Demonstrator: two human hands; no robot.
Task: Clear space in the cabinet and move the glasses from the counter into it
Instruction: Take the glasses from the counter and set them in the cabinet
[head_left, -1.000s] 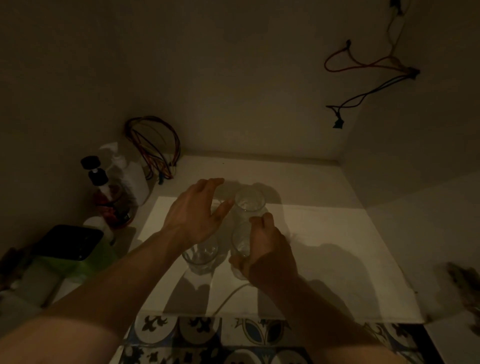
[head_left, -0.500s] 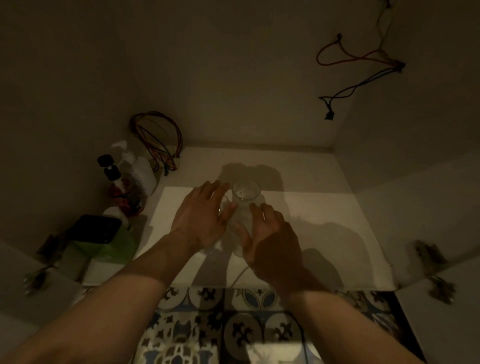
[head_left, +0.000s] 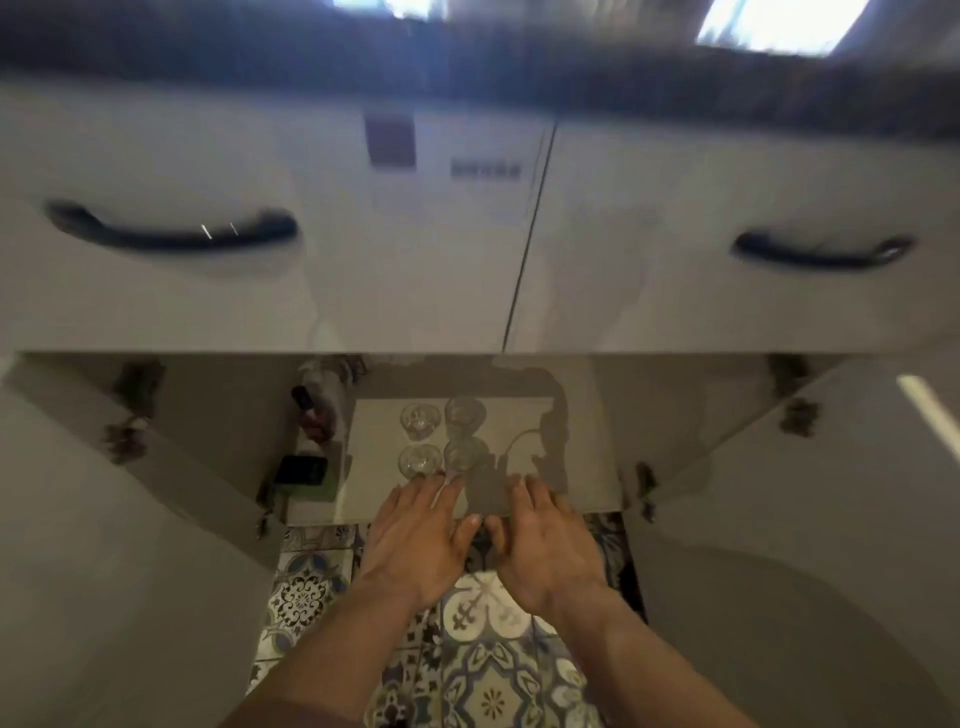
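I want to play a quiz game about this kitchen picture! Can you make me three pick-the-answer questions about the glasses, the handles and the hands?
1. Where are the glasses?
A. on the cabinet shelf
B. on the patterned floor
C. in the hands

2. How many glasses can you count?
A. two
B. four
C. six

3. What are the left hand and right hand doing?
A. each gripping a glass
B. pulling a drawer handle
C. open and holding nothing

Answers:
1. A, they stand together on the cabinet shelf, beyond the fingertips.
2. B, they form two rows of two.
3. C, both hands are spread flat, palms down, in front of the shelf with nothing in them.
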